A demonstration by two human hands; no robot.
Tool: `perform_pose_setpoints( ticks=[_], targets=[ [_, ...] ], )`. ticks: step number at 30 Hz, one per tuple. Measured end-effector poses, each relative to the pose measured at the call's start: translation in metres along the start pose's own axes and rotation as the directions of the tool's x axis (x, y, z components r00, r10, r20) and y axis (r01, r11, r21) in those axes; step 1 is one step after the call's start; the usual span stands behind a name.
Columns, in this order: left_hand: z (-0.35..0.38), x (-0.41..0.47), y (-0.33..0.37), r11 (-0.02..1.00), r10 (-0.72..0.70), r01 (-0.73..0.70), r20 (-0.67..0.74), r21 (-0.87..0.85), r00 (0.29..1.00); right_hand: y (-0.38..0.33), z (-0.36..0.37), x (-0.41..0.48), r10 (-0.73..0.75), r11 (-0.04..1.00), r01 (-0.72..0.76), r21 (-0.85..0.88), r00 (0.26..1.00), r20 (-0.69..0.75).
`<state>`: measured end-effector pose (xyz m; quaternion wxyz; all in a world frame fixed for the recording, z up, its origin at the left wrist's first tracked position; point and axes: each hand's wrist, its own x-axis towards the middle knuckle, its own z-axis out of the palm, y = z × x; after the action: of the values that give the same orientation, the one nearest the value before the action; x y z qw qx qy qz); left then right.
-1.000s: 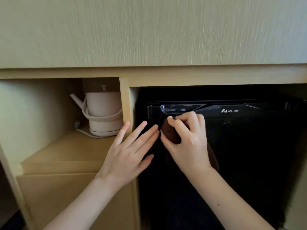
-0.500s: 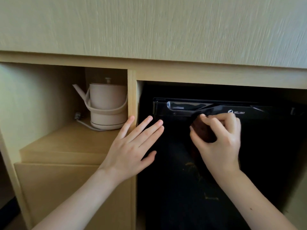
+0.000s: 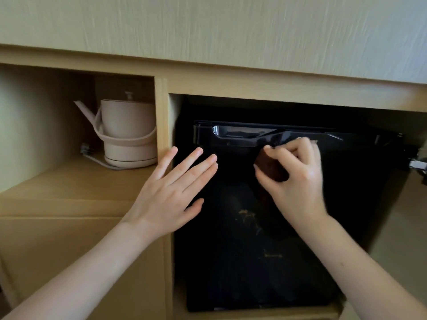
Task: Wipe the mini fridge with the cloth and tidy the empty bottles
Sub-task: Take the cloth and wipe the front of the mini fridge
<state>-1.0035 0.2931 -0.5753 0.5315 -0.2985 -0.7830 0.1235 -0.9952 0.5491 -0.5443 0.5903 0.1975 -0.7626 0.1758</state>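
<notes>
A black mini fridge sits in the right cabinet bay with its glossy door shut. My right hand is shut on a dark brown cloth and presses it against the upper part of the door, just below the recessed handle. My left hand lies flat with fingers spread on the fridge's upper left corner and the wooden divider. No bottles are in view.
A beige electric kettle with its cord stands on a wooden shelf in the left bay. A wooden divider separates the bays. A pale wall panel fills the top. A metal hinge shows at far right.
My right hand has slid the cloth to the right along the top of the fridge door. My left hand has stayed flat at the door's left edge. The view has tilted slightly.
</notes>
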Motion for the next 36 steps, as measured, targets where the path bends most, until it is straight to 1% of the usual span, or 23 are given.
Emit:
perform_pose_setpoints(
  ticks=[2, 4, 6, 7, 9, 11, 12, 15, 17, 19, 21, 23, 24, 25, 26, 28, 29, 31, 33, 36],
  targets=[
    [0.003, 0.001, 0.006, 0.999, 0.033, -0.033, 0.013, -0.001, 0.999, 0.001, 0.007, -0.019, -0.084, 0.996, 0.086, -0.024, 0.995, 0.058],
    [0.006, 0.004, 0.011, 0.999, 0.009, -0.008, 0.014, -0.037, 1.000, 0.011, 0.008, -0.038, -0.153, 0.986, 0.161, -0.042, 0.977, 0.150],
    [0.007, 0.005, 0.014, 0.998, -0.016, 0.017, 0.007, -0.062, 1.000, 0.022, 0.002, -0.049, -0.139, 0.988, 0.150, -0.047, 0.972, 0.188],
    [0.007, 0.005, 0.014, 0.998, -0.018, 0.018, 0.003, -0.067, 1.000, 0.025, -0.002, -0.049, -0.109, 0.992, 0.118, -0.042, 0.978, 0.176],
    [0.007, 0.005, 0.013, 0.998, -0.008, 0.007, -0.008, -0.066, 1.000, 0.029, -0.009, -0.041, -0.020, 0.999, 0.022, -0.025, 0.995, 0.095],
    [0.007, 0.005, 0.011, 0.998, 0.007, -0.008, -0.014, -0.063, 1.000, 0.030, -0.014, -0.030, 0.079, 0.997, -0.079, -0.007, 0.997, 0.008],
    [0.007, 0.005, 0.011, 0.998, 0.010, -0.011, -0.015, -0.062, 1.000, 0.031, -0.014, -0.027, 0.104, 0.995, -0.104, -0.004, 0.994, -0.017],
    [0.010, 0.005, 0.014, 0.998, 0.003, -0.004, -0.020, -0.058, 1.000, 0.031, -0.009, -0.041, 0.128, 0.992, -0.128, 0.002, 0.991, -0.043],
    [0.013, 0.004, 0.018, 0.998, -0.007, 0.006, -0.013, -0.070, 1.000, 0.032, -0.002, -0.065, 0.113, 0.994, -0.113, 0.001, 0.993, -0.035],
    [0.014, 0.005, 0.021, 0.996, -0.025, 0.025, -0.001, -0.091, 1.000, 0.037, 0.002, -0.096, 0.066, 0.998, -0.066, -0.010, 0.997, 0.039],
    [0.015, 0.006, 0.024, 0.995, -0.018, 0.020, 0.020, -0.096, 1.000, 0.045, 0.004, -0.126, -0.015, 1.000, 0.019, -0.024, 0.985, 0.174],
    [0.018, 0.005, 0.028, 0.997, 0.039, -0.035, 0.055, -0.070, 0.998, 0.050, 0.002, -0.138, -0.086, 0.995, 0.099, -0.033, 0.959, 0.271],
    [0.020, 0.004, 0.032, 0.996, 0.073, -0.069, 0.080, -0.058, 0.994, 0.051, 0.000, -0.135, -0.100, 0.993, 0.114, -0.035, 0.954, 0.281],
    [0.023, 0.002, 0.036, 0.994, 0.103, -0.098, 0.106, -0.054, 0.989, 0.051, -0.001, -0.126, -0.093, 0.994, 0.107, -0.038, 0.962, 0.257],
    [0.025, 0.001, 0.039, 0.991, 0.125, -0.119, 0.125, -0.058, 0.984, 0.049, -0.003, -0.113, -0.060, 0.997, 0.070, -0.042, 0.978, 0.197],
    [0.028, -0.004, 0.043, 0.989, 0.138, -0.128, 0.145, -0.074, 0.980, 0.044, -0.006, -0.085, 0.051, 0.998, -0.050, -0.035, 0.998, 0.035],
    [0.029, -0.005, 0.044, 0.989, 0.135, -0.124, 0.152, -0.079, 0.979, 0.043, -0.007, -0.074, 0.095, 0.995, -0.096, -0.027, 0.995, -0.034],
    [0.030, -0.006, 0.043, 0.989, 0.132, -0.119, 0.160, -0.088, 0.978, 0.040, -0.005, -0.065, 0.134, 0.990, -0.137, -0.020, 0.985, -0.106],
    [0.030, -0.006, 0.044, 0.988, 0.131, -0.116, 0.158, -0.102, 0.979, 0.038, 0.001, -0.075, 0.130, 0.991, -0.133, -0.030, 0.986, -0.105],
    [0.031, -0.004, 0.045, 0.987, 0.124, -0.107, 0.149, -0.118, 0.981, 0.040, 0.012, -0.113, 0.019, 0.999, -0.018, -0.043, 1.000, 0.015]
  ],
)
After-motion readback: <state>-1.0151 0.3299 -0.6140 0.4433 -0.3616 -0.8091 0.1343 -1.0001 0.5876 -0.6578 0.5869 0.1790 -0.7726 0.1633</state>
